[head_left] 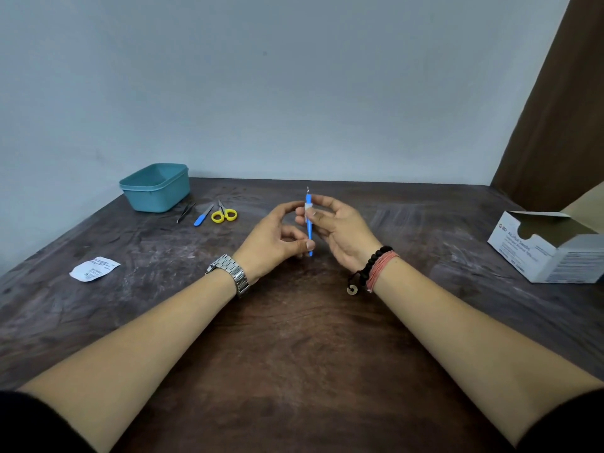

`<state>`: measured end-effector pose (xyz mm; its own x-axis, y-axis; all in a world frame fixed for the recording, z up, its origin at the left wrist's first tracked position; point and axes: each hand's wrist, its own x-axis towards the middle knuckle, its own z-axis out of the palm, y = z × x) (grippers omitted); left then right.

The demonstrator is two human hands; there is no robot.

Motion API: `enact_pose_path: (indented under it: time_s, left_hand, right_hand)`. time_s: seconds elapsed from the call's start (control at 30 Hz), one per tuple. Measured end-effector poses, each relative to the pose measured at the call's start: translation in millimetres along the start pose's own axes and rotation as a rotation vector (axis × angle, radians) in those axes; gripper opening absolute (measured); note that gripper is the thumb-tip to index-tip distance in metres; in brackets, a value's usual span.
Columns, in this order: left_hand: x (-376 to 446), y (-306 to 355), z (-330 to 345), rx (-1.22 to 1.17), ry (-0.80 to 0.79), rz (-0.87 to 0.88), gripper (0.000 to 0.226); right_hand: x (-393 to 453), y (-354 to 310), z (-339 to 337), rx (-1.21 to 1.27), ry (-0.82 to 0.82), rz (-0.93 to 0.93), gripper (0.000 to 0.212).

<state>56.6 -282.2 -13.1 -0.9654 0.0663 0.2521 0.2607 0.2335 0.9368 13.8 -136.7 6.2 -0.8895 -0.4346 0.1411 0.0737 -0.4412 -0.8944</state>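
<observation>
Tool (309,230) with a slim blue handle and a thin metal tip stands upright between two bare hands, held just above the middle of a dark wooden table (294,338). The left hand (274,237), coming in from the left with a steel watch (230,271) at the wrist, pinches the lower end of the handle between thumb and fingertips. The right hand (340,230) closes thumb and fingertips on a small white pad (307,211) that sits against the upper part of the handle, just below the tip; its wrist carries a black bead bracelet and a band of pink thread (380,268). Both forearms reach forward over the table.

Farther off on the left, near the wall, lie yellow-handled scissors (224,214), a second blue-handled tool (202,216) and dark tweezers (185,212) side by side, close to an open teal plastic container (157,191). A torn white wrapper (93,269) lies flat well to the left of the hands. At the right edge an opened white cardboard box (552,256) with printed lettering stands on the table, well apart from the hands. A brown curtain (562,109) hangs behind it against the pale wall.
</observation>
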Motion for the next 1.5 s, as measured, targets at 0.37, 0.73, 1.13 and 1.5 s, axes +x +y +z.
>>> enact_pose_path:
  time_s: [0.37,0.73,1.13,1.5]
  left_hand:
    - [0.1,-0.6,0.2,0.076,0.012,-0.008,0.074]
    - [-3.5,4.6,4.5,0.131,-0.017,0.003,0.077]
    - [-5.4,5.3,5.7,0.253,0.0,0.028,0.064]
    - [-2.6,3.3,3.5,0.197,0.054,0.004,0.024]
  right_hand:
    - [2.4,-6.4,-6.2,0.011,0.025,-0.024,0.028]
    - [5.9,-17.3,-12.2,0.025,0.079,-0.111,0.024]
    - [5.1,-10.2,-11.8,0.021,0.094,-0.101,0.02]
    - [10.6,-17.1,-26.4,0.109,0.206,-0.065,0.013]
